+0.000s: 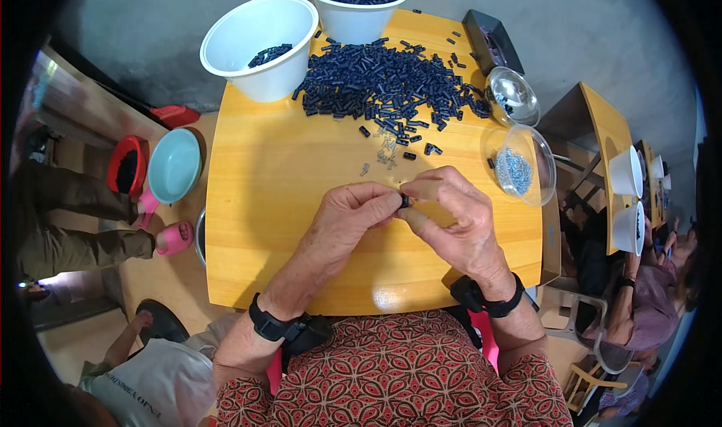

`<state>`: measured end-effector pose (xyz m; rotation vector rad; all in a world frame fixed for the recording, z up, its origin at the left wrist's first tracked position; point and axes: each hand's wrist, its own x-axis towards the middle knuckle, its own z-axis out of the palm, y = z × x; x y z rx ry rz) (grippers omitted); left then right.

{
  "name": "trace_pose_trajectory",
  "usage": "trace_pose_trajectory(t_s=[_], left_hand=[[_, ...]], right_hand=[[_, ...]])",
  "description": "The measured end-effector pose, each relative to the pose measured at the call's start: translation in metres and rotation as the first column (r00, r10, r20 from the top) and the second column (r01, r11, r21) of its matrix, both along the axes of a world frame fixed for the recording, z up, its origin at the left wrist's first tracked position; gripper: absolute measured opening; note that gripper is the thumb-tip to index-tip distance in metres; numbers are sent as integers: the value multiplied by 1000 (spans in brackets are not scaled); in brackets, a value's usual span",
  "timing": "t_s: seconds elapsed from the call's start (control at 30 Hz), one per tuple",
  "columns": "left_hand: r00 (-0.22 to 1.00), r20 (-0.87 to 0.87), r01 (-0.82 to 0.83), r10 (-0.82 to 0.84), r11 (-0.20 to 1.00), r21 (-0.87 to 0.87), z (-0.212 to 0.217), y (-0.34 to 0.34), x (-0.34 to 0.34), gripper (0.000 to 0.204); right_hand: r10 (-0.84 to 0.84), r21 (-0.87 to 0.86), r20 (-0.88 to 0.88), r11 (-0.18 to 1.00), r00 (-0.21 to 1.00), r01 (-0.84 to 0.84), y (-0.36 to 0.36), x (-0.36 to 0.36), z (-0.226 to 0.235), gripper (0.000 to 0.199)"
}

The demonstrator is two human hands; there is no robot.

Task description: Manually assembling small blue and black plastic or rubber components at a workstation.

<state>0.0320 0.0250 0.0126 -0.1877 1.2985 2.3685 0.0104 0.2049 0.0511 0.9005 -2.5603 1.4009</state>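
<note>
Both my hands meet over the near middle of the wooden table (248,209). Between my left hand (346,215) and my right hand (459,220) is a small black plastic piece (404,201), pinched by the fingertips of both; most of it is hidden. Just beyond my fingers lie some tiny clear or metallic bits (386,152) and a few loose black pieces (409,155). Farther back spreads a big heap of the same black pieces (376,81). To the right of my right hand, a clear plastic bowl (545,173) holds many small silvery parts (514,173).
Two white tubs (259,12) with black pieces stand at the far left. A metal bowl (526,89) and a dark tray (481,28) sit at the far right. Beside the table are a teal basin (174,166), a red basin (138,183), and other people on both sides.
</note>
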Motion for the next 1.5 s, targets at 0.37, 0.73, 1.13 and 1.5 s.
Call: trace_pose_trajectory(t_s=[0.37, 0.73, 1.13, 1.5], left_hand=[[997, -68, 14, -21, 994, -106, -5, -3, 6, 18], [944, -190, -316, 270, 907, -277, -7, -34, -6, 13], [912, -288, -366, 291, 895, -256, -27, -32, -11, 13], [928, -302, -304, 219, 913, -272, -26, -28, -7, 12]], right_hand=[[31, 115, -124, 993, 992, -17, -1, 5, -3, 25], [-38, 235, -161, 969, 986, 75, 6, -35, 5, 22], [-38, 438, -173, 892, 984, 112, -18, -54, -38, 9], [-150, 102, 269, 987, 951, 126, -22, -42, -26, 9]])
